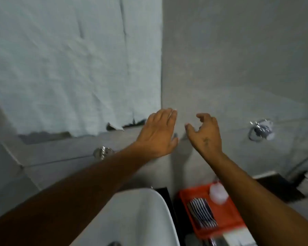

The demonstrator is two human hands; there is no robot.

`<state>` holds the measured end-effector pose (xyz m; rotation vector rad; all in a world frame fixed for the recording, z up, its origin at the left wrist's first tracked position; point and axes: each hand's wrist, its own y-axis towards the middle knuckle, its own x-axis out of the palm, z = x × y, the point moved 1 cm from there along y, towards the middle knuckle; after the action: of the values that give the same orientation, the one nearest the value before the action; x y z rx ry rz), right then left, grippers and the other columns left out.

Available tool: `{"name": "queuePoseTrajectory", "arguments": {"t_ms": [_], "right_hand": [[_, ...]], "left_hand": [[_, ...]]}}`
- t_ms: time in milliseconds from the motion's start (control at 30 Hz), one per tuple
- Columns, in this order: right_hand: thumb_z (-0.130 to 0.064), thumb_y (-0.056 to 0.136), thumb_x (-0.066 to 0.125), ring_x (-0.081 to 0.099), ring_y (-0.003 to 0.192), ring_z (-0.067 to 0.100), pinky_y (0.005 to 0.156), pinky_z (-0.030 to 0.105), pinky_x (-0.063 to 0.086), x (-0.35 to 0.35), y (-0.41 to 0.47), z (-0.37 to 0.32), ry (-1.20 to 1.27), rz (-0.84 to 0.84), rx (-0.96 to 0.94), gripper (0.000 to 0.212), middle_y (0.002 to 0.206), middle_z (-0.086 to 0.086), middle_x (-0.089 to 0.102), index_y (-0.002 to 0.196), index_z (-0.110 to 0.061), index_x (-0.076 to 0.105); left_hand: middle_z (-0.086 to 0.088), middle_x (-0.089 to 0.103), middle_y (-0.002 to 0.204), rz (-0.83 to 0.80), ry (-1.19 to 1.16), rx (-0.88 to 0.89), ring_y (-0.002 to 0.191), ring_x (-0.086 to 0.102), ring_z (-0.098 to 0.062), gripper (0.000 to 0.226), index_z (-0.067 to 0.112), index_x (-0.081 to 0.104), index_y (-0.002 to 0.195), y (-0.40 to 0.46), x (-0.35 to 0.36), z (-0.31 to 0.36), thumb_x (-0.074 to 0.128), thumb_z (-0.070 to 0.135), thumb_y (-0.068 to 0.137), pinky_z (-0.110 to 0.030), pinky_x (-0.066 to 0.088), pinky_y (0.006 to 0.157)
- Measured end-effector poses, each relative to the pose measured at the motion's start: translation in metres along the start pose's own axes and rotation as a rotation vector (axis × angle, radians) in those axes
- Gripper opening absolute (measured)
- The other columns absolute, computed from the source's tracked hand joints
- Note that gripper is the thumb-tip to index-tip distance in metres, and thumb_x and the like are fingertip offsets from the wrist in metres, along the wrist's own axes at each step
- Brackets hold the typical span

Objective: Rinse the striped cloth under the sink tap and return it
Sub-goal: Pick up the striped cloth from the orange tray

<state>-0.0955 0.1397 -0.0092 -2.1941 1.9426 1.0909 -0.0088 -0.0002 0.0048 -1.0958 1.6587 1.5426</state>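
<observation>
The striped cloth [202, 213], dark with white stripes and folded, lies in an orange tray [228, 215] to the right of the white sink [146, 210]. Both my arms reach up and forward, well above the sink and tray. My left hand [158, 134] is open, fingers together, flat toward the grey wall. My right hand [205, 134] is open with fingers curled and apart, holding nothing. A bit of the metal tap [114, 243] shows at the bottom edge, over the sink.
A pale cloth sheet [75, 64] hangs on the wall at the upper left. A metal knob [102, 152] sits on the wall below it. A chrome ring fitting [260, 129] is on the right wall. A translucent white container [218, 192] stands in the orange tray.
</observation>
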Motion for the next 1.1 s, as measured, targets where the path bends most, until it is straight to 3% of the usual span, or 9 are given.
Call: {"name": "queuePoseTrajectory", "arguments": {"t_ms": [167, 300, 400, 500, 667, 833, 933, 1033, 1100], "right_hand": [[-0.032, 0.079, 0.074, 0.067, 0.098, 0.029, 0.084, 0.031, 0.051, 0.021, -0.045, 0.151, 0.065, -0.066, 0.622, 0.039, 0.103, 0.011, 0.071, 0.11, -0.01, 0.066], [-0.023, 0.083, 0.073, 0.068, 0.09, 0.032, 0.079, 0.034, 0.051, 0.045, -0.095, 0.25, -0.018, -0.222, 0.862, 0.025, 0.09, 0.02, 0.069, 0.092, 0.0, 0.07], [-0.011, 0.082, 0.07, 0.064, 0.081, 0.031, 0.07, 0.035, 0.047, 0.062, -0.121, 0.305, -0.111, -0.353, 0.895, 0.019, 0.081, 0.023, 0.063, 0.087, 0.007, 0.069], [-0.02, 0.084, 0.067, 0.064, 0.107, 0.036, 0.092, 0.041, 0.054, 0.079, -0.131, 0.343, -0.234, -0.463, 0.932, 0.036, 0.113, 0.021, 0.067, 0.114, -0.001, 0.063], [-0.036, 0.086, 0.065, 0.056, 0.116, 0.032, 0.102, 0.047, 0.048, 0.098, -0.126, 0.378, -0.491, -0.628, 0.835, 0.049, 0.124, 0.013, 0.061, 0.127, -0.012, 0.053], [-0.034, 0.086, 0.068, 0.06, 0.113, 0.03, 0.102, 0.047, 0.049, 0.117, -0.122, 0.412, -0.39, -0.71, 0.885, 0.051, 0.121, 0.011, 0.061, 0.129, -0.013, 0.05], [-0.026, 0.084, 0.07, 0.063, 0.097, 0.025, 0.087, 0.039, 0.056, 0.122, -0.118, 0.422, -0.252, -0.713, 0.932, 0.041, 0.107, 0.009, 0.062, 0.119, -0.011, 0.056], [-0.024, 0.081, 0.074, 0.055, 0.065, 0.01, 0.054, 0.022, 0.045, 0.121, -0.108, 0.42, -0.122, -0.629, 0.988, 0.016, 0.08, 0.002, 0.059, 0.082, -0.016, 0.06], [-0.027, 0.082, 0.072, 0.055, 0.062, 0.006, 0.053, 0.021, 0.045, 0.115, -0.098, 0.41, -0.045, -0.564, 0.982, 0.021, 0.073, -0.001, 0.061, 0.07, -0.023, 0.055]], "left_hand": [[-0.018, 0.054, 0.126, -0.308, -0.259, 0.025, 0.114, 0.054, -0.037, 0.064, 0.003, 0.048, 0.132, 0.006, 0.131, 0.078, 0.057, 0.044, 0.083, -0.047, 0.048, 0.09], [-0.019, 0.057, 0.124, -0.683, -0.405, -0.041, 0.114, 0.057, -0.039, 0.05, 0.006, 0.055, 0.12, -0.005, 0.249, 0.122, 0.06, 0.041, 0.087, -0.042, 0.049, 0.087], [-0.024, 0.064, 0.123, -0.85, -0.458, -0.102, 0.113, 0.062, -0.04, 0.041, 0.002, 0.063, 0.113, -0.017, 0.326, 0.148, 0.064, 0.032, 0.085, -0.041, 0.052, 0.089], [-0.023, 0.068, 0.12, -0.964, -0.453, -0.13, 0.11, 0.064, -0.038, 0.03, 0.002, 0.066, 0.109, -0.028, 0.384, 0.163, 0.059, 0.022, 0.088, -0.042, 0.053, 0.09], [-0.021, 0.056, 0.142, -1.102, -0.467, -0.196, 0.13, 0.054, -0.036, 0.044, 0.004, 0.054, 0.136, -0.042, 0.434, 0.172, 0.055, 0.014, 0.093, -0.047, 0.043, 0.11], [-0.02, 0.061, 0.136, -1.063, -0.495, -0.292, 0.124, 0.058, -0.037, 0.045, 0.005, 0.058, 0.132, -0.045, 0.464, 0.175, 0.061, 0.021, 0.09, -0.05, 0.047, 0.106], [-0.02, 0.067, 0.124, -1.072, -0.475, -0.326, 0.111, 0.064, -0.038, 0.043, 0.004, 0.063, 0.121, -0.04, 0.463, 0.173, 0.066, 0.027, 0.084, -0.047, 0.054, 0.095], [-0.019, 0.068, 0.12, -1.079, -0.526, -0.412, 0.107, 0.065, -0.036, 0.046, 0.006, 0.064, 0.118, -0.034, 0.449, 0.165, 0.065, 0.033, 0.081, -0.042, 0.055, 0.091], [-0.02, 0.069, 0.116, -1.033, -0.681, -0.54, 0.105, 0.066, -0.034, 0.045, 0.003, 0.066, 0.113, -0.026, 0.432, 0.155, 0.068, 0.028, 0.076, -0.037, 0.056, 0.086]]}}
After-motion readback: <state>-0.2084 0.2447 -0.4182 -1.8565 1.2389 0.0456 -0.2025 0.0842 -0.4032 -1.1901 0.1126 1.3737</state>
